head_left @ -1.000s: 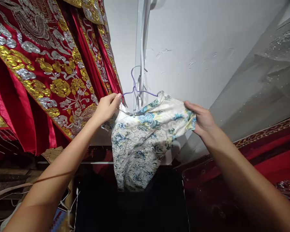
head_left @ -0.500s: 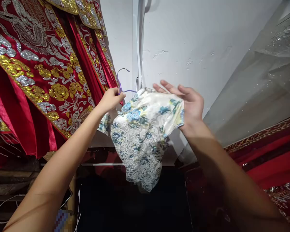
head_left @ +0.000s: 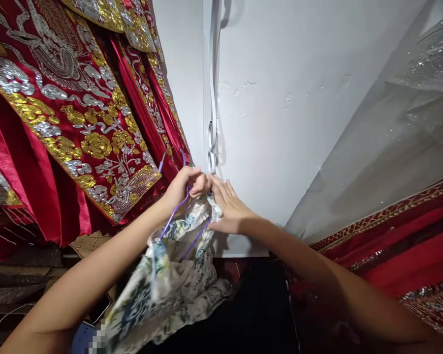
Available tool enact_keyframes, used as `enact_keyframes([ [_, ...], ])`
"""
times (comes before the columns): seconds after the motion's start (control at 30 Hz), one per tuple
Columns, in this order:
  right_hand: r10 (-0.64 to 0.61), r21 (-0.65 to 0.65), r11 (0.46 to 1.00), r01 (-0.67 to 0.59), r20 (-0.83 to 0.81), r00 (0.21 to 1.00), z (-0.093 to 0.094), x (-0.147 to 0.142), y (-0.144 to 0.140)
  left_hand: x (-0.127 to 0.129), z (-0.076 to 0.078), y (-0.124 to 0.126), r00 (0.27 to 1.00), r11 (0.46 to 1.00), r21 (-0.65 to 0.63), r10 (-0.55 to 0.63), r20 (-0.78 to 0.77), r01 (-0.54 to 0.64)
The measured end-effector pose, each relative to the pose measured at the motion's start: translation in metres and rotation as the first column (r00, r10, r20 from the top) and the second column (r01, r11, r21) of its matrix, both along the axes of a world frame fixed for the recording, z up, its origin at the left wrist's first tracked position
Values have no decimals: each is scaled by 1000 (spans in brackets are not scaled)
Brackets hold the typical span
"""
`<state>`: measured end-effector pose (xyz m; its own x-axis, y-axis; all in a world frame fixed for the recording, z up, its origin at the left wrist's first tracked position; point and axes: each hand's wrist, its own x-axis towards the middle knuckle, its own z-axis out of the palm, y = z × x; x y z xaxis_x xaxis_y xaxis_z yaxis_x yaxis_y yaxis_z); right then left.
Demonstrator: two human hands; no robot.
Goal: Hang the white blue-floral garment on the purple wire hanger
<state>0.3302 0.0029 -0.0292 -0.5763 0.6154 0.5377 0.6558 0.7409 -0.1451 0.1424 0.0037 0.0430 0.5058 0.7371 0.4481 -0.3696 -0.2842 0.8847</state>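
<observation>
Purple wire, one hanger (head_left: 177,209), sits pinched in my left hand (head_left: 184,186), fingers curled tight around it near the hook. One floral garment (head_left: 170,280), white with blue and green blooms, hangs from that hanger and slumps low toward my left forearm. My right hand (head_left: 229,211) lies flat against the cloth at the collar, fingers stretched out, gripping nothing. Both hands touch just below two white loops on the wall strap (head_left: 211,142). Red embroidered robes (head_left: 77,123) hang at my left.

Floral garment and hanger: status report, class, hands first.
Left hand gripping purple hanger. Right hand pressing floral garment collar. Red embroidered robes crowd left.
</observation>
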Motion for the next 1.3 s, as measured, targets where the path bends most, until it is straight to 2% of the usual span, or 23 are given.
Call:
enact_keyframes([
  [0.1, -73, 154, 985, 83, -70, 995, -5, -1, -3, 7, 15, -8, 994, 996, -78, -22, 108, 31],
  [0.2, -195, 162, 962, 218, -149, 969, 6, 18, -6, -9, 27, -2, 995, 990, -141, -10, 96, 23],
  [0.3, -386, 161, 885, 436, -269, 882, 18, 52, -6, -41, 20, 10, 997, 950, -307, 69, 39, -54],
  [0.37, -479, 150, 827, 543, -320, 818, 24, 73, -4, -60, 0, 16, 985, 899, -415, 169, 32, -140],
  [0.43, -534, 128, 794, 595, -323, 782, 31, 89, -2, -72, -32, 16, 946, 857, -458, 311, 93, -237],
  [0.5, -553, 115, 788, 605, -297, 778, 38, 94, -1, -75, -70, 9, 959, 827, -515, 282, 33, -226],
  [0.53, -551, 113, 794, 597, -280, 786, 42, 92, -1, -74, -90, 3, 953, 822, -507, 303, 2, -260],
  [0.63, -508, 138, 828, 543, -225, 831, 52, 77, -3, -65, -139, -20, 881, 788, -396, 440, -174, -472],
  [0.73, -453, 166, 862, 479, -172, 875, 57, 59, -13, -57, -166, -42, 825, 774, -302, 470, -314, -556],
  [0.87, -274, 120, 946, 301, -201, 940, 52, 48, -40, -49, -181, -65, 856, 719, -467, 459, -235, -514],
  [0.93, -176, 78, 975, 206, -287, 942, 37, 44, -55, -44, -186, -75, 885, 685, -574, 430, -180, -449],
  [0.97, -158, 44, 981, 187, -370, 915, 25, 40, -62, -40, -189, -80, 894, 661, -624, 422, -151, -417],
  [1.03, -213, -96, 976, 195, -589, 779, -10, 28, -73, -31, -194, -90, 888, 587, -719, 451, -90, -371],
  [1.07, -294, -216, 956, 200, -727, 621, -32, 20, -77, -26, -195, -94, 876, 549, -757, 478, -62, -353],
  [1.1, -401, -361, 916, 175, -790, 464, -55, 10, -80, -22, -196, -98, 862, 519, -784, 505, -39, -340],
  [1.13, -506, -514, 853, 92, -770, 389, -78, -1, -83, -17, -196, -102, 848, 501, -800, 529, -20, -331],
  [1.17, -588, -642, 766, -20, -714, 380, -98, -12, -86, -13, -195, -105, 837, 490, -808, 547, -6, -327],
  [1.2, -642, -737, 663, -130, -650, 408, -115, -22, -89, -9, -194, -109, 830, 486, -812, 557, 3, -324],
  [1.23, -663, -774, 601, -197, -621, 418, -127, -31, -92, -7, -192, -113, 828, 484, -813, 560, 4, -323],
  [1.27, -662, -792, 560, -243, -604, 444, -134, -38, -94, -5, -190, -117, 831, 484, -812, 556, -1, -324],
  [1.3, -646, -791, 552, -263, -605, 466, -136, -43, -96, -4, -188, -120, 835, 485, -811, 550, -9, -328],
])
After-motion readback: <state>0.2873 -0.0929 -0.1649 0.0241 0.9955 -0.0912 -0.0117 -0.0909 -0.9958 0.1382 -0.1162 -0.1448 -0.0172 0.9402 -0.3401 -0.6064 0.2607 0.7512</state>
